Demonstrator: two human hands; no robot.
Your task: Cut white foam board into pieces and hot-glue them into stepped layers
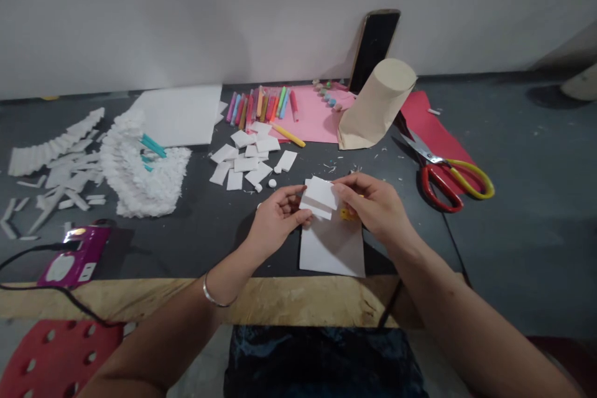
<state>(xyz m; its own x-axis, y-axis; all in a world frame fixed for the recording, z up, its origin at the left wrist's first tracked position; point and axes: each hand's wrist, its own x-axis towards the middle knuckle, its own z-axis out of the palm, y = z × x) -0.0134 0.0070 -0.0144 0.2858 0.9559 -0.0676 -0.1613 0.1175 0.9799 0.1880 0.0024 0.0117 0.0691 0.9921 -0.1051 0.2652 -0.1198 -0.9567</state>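
Note:
My left hand [276,219] pinches the left edge of a small white rectangular piece [317,206]. A second small white piece [323,191] overlaps it, with its right edge between the thumb and fingers of my right hand [377,204]. Both pieces are held above a larger white sheet [332,250] at the table's front edge. Something small and yellow [346,214] shows beside my right fingers, mostly hidden. Beyond my left hand lies a loose pile of similar white rectangles [246,163], and a small white ball [272,183] rests near it.
Scissors [433,161] with red and yellow handles lie at right. Behind are felt pens [261,106], a yellow cutter [289,135], pink paper [317,115], a beige cone-like form [380,102] and a leaning phone [375,43]. At left are white strips [51,155] and a purple device [77,255] with a cable.

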